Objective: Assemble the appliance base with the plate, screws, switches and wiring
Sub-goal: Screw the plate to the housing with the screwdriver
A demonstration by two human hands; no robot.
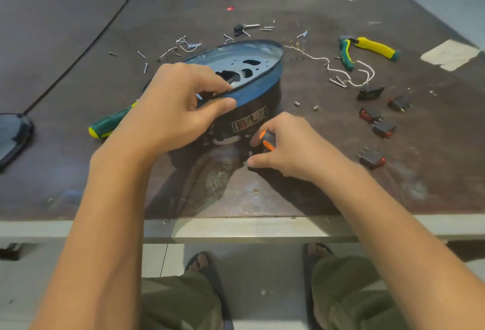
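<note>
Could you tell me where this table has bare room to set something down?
Bare: the near strip along the table edge and far left beyond the screwdriver. Crowded: screws behind the base, switches and pliers at right.

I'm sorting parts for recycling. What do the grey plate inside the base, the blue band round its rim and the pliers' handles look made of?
Grey perforated plate: likely sheet metal, dull sheen, cleanly punched holes.
Blue band round the rim: probably plastic or rubber, smooth and evenly coloured.
Yellow and green pliers handles: seemingly moulded plastic or rubber grips, bright, matt.
</note>
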